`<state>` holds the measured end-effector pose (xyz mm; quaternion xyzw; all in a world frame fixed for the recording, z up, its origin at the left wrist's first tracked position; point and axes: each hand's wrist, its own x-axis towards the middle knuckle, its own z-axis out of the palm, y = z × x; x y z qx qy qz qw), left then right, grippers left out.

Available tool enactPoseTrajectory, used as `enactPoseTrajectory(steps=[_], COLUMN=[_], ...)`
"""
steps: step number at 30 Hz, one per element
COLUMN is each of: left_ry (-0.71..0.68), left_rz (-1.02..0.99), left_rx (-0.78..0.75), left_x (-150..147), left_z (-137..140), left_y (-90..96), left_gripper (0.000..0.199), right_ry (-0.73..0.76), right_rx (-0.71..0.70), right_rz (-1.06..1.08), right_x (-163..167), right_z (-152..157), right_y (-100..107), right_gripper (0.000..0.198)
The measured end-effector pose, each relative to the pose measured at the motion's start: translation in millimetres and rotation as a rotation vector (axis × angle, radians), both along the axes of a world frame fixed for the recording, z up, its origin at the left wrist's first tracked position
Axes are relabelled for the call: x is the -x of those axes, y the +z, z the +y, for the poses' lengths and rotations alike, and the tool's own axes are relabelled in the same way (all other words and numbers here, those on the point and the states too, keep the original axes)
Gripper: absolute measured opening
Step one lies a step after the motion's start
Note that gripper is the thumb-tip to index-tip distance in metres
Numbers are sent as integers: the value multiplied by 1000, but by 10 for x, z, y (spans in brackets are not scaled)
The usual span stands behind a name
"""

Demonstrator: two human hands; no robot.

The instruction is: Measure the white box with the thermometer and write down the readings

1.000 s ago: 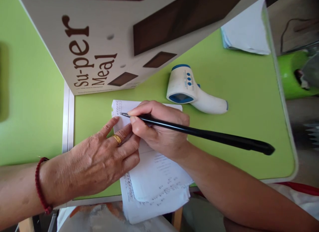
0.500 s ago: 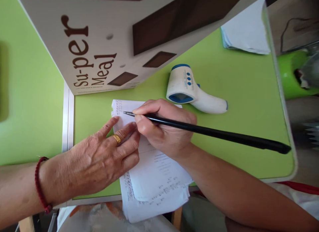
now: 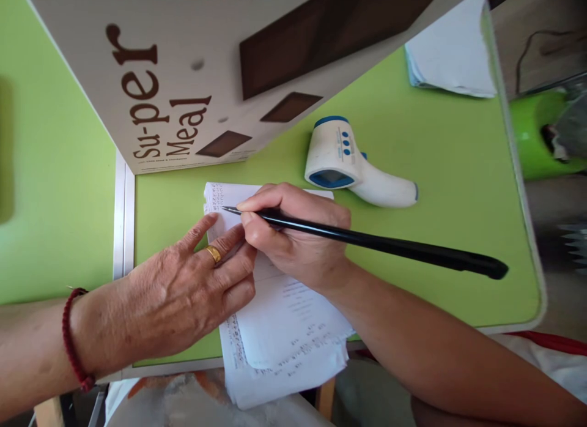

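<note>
Between the fingertips of my right hand (image 3: 293, 231) is a long black pen (image 3: 376, 238), its metal tip touching or just above the upper left of a sheet of paper (image 3: 293, 320). Small handwritten marks run along that paper's top left edge, and more writing shows lower down. My left hand (image 3: 183, 286), with a gold ring and a dark red bracelet at the wrist, lies flat, fingers spread, on the paper's left side. The lower end of the papers hangs over the table edge.
A white and blue infrared thermometer (image 3: 353, 164) lies on the green table (image 3: 458, 243), right of the paper. Behind stands a large box printed "Su-per Meal" (image 3: 183, 78). Folded white papers (image 3: 452, 44) rest at the far right, near a green container (image 3: 541, 133).
The pen tip and my right hand have shifted slightly left along the paper, and the pen's back end has swung left. My left hand stays in place.
</note>
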<state>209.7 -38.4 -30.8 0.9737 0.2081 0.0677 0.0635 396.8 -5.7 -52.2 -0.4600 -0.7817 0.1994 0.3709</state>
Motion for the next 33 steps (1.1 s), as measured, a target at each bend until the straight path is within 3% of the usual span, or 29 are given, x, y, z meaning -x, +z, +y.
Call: enactPoseTrajectory(steps=[24, 29, 33], left_ry=[-2, -26, -14], left_rz=[-36, -18, 12], left_rx=[-5, 21, -5], left_x=[0, 11, 27], left_z=[-1, -4, 27], left_y=[-34, -37, -26], left_gripper=[21, 20, 22], right_ry=[1, -37, 48], right_rx=[-13, -108, -277], right_rz=[-23, -12, -140], right_x=[-34, -69, -159], right_z=[3, -3, 8], right_y=[-1, 32, 155], right_gripper=[13, 9, 15])
